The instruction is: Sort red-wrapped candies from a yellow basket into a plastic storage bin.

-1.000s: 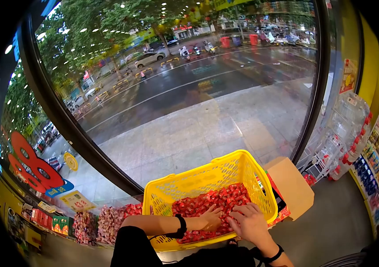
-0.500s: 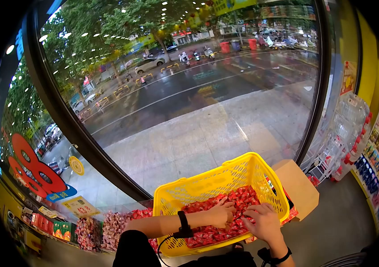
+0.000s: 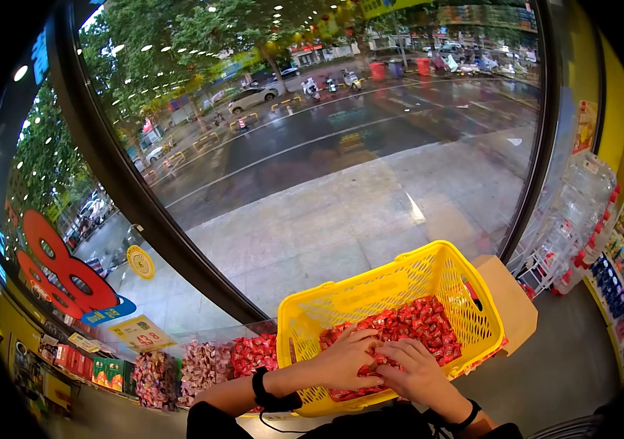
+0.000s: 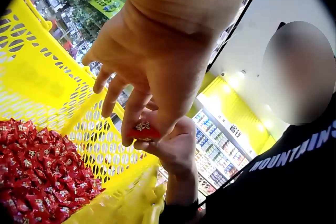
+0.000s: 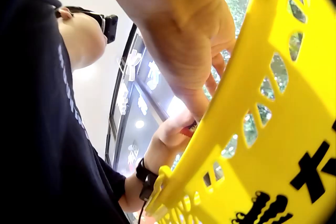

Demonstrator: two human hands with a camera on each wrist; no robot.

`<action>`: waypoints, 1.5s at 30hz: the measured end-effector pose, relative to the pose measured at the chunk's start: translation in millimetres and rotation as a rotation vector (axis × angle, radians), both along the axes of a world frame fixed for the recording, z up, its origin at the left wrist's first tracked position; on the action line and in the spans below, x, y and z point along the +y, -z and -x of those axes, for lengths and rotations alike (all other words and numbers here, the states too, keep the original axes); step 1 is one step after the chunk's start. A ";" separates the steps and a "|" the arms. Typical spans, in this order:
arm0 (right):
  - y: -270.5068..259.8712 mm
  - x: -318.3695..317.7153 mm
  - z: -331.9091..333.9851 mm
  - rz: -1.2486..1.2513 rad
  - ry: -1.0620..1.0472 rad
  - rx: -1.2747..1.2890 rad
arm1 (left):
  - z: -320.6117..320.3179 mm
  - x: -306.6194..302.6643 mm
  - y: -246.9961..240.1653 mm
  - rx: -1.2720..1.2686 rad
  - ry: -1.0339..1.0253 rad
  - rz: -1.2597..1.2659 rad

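Over a yellow basket (image 3: 352,294), both hands come together at one small red-wrapped candy (image 4: 145,130). My left hand (image 3: 342,361) pinches it between thumb and forefinger, the other fingers spread. From the opposite side my right hand (image 3: 416,372) meets the same candy, its thumb just below the wrapper in the left wrist view and its remaining fingers loosely extended. Many more red-wrapped candies (image 3: 429,331) cover the basket's bottom. In the right wrist view the basket wall hides part of the right fingers.
A cardboard box (image 3: 506,304) with a raised flap is behind the basket's right side. Bagged candies (image 3: 206,372) line the window on the left. Large clear bottles (image 3: 579,208) and stocked shelves (image 3: 623,252) stand at right. A glass window fronts the street.
The left hand has risen from the candies and drawn back beside the right hand, with a candy now between them. The basket appears farther right in the head view.
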State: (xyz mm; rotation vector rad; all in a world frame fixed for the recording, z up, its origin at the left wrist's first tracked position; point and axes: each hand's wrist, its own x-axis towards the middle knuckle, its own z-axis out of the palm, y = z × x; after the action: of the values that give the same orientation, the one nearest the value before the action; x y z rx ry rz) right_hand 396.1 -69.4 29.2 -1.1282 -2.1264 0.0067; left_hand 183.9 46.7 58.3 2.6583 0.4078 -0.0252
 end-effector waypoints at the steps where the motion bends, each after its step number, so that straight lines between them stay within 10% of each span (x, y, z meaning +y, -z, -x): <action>1: 5.7 3.8 6.3 -0.007 -0.014 -0.011 | 9.8 -3.9 7.2 -0.023 -0.037 0.009; 15: 5.1 28.3 73.4 0.124 -0.099 0.042 | 108.5 -53.0 46.6 -0.364 -0.428 -0.402; 24: 21.3 31.0 87.6 0.249 -0.047 -0.044 | 238.7 -21.5 125.8 -0.369 -1.213 -0.652; 30: 22.2 33.7 88.3 0.244 -0.050 -0.052 | 247.5 8.9 156.3 -0.283 -1.200 -0.676; 39: 15.5 20.7 59.4 0.153 0.061 -0.010 | 181.0 -3.8 14.0 -0.456 -0.966 -0.506; 45: 0.8 7.4 5.0 0.101 0.218 -0.014 | 104.7 1.6 -91.3 -0.458 -0.465 -0.555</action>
State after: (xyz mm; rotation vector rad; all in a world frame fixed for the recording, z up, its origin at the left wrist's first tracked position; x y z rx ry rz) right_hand 391.1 -62.0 28.4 -1.4182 -2.0242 0.0053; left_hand 79.2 48.4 149.6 2.8819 0.9688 0.9413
